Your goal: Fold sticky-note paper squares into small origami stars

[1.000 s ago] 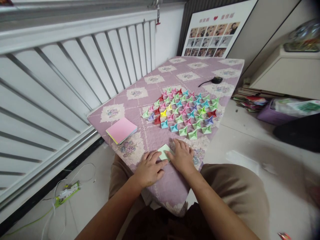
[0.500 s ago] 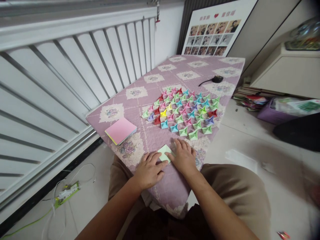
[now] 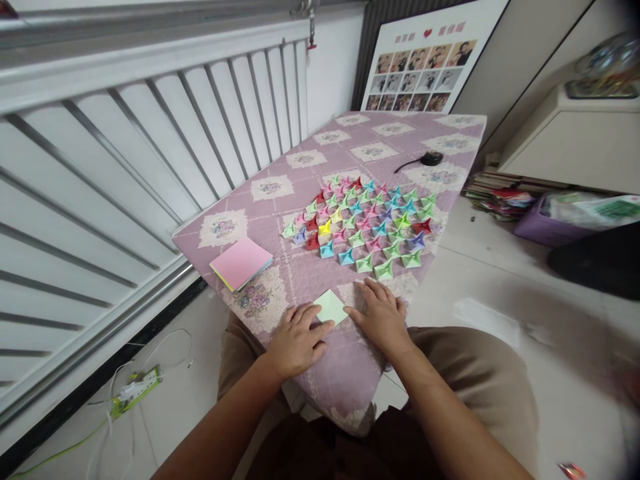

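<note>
A small pale green folded paper square (image 3: pixel 331 307) lies flat on the tablecloth, turned like a diamond, with crease lines on it. My left hand (image 3: pixel 299 339) rests flat with its fingers spread, fingertips on the paper's left corner. At the opposite corner, my right hand (image 3: pixel 381 316) lies with fingers stretched out, its thumb at the paper's edge. Beyond both hands stand several rows of small folded paper shapes (image 3: pixel 356 239) in green, pink, blue, red and yellow. A stack of square paper (image 3: pixel 241 263), pink on top, sits to the left.
The table's floral purple cloth (image 3: pixel 270 220) narrows to a corner between my knees. A white radiator (image 3: pixel 150 147) runs along the left side. A black object with a cord (image 3: pixel 431 158) lies at the far right. On the floor is a power strip (image 3: pixel 137 390).
My right hand has slid right, off the middle of the green paper to its right corner, so more of the paper shows. My left hand stays nearly in place.
</note>
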Available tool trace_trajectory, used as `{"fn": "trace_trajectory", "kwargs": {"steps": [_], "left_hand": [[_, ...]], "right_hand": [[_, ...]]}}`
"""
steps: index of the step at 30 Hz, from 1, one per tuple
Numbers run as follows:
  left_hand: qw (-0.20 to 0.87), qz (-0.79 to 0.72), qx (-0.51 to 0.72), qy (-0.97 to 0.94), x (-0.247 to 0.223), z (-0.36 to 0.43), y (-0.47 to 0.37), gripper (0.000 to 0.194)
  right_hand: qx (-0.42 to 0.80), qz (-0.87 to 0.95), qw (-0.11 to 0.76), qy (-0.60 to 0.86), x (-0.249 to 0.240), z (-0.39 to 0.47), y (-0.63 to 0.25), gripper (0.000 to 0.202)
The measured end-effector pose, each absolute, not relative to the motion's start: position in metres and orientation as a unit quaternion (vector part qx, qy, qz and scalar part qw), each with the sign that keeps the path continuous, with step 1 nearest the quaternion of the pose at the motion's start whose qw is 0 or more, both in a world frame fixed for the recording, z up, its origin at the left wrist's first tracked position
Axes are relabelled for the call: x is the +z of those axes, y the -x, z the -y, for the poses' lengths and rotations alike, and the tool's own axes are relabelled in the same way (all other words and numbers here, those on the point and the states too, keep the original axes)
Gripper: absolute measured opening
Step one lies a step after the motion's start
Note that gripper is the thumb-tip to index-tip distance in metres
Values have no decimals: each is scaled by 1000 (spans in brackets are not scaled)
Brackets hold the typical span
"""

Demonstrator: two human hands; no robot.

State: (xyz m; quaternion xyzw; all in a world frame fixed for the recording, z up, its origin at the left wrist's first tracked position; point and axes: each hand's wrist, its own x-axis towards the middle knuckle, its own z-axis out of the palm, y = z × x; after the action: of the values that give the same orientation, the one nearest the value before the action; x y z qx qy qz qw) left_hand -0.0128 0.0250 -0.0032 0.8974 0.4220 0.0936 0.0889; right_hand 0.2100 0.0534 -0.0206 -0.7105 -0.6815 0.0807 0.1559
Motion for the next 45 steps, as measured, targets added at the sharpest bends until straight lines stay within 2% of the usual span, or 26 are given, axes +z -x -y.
{"fn": "trace_trajectory", "kwargs": {"steps": [7, 9, 14, 21, 45], "left_hand": [[88, -425, 102, -895, -2, -24, 12, 43], [90, -424, 103, -895, -2, -23, 12, 44], [86, -425, 96, -896, -1, -23, 12, 45], [88, -428, 88, -895, 0, -23, 12, 48], [126, -415, 107, -895, -5, -26, 16, 41]], "right_hand": [[51, 684, 275, 674, -28, -37, -217, 37], [44, 714, 287, 637, -24, -27, -210, 33], [36, 797, 220, 561, -13, -11, -184, 27], [44, 813, 142, 563, -8, -13, -175, 31], [33, 803, 92, 588, -6, -18, -169, 33]]}}
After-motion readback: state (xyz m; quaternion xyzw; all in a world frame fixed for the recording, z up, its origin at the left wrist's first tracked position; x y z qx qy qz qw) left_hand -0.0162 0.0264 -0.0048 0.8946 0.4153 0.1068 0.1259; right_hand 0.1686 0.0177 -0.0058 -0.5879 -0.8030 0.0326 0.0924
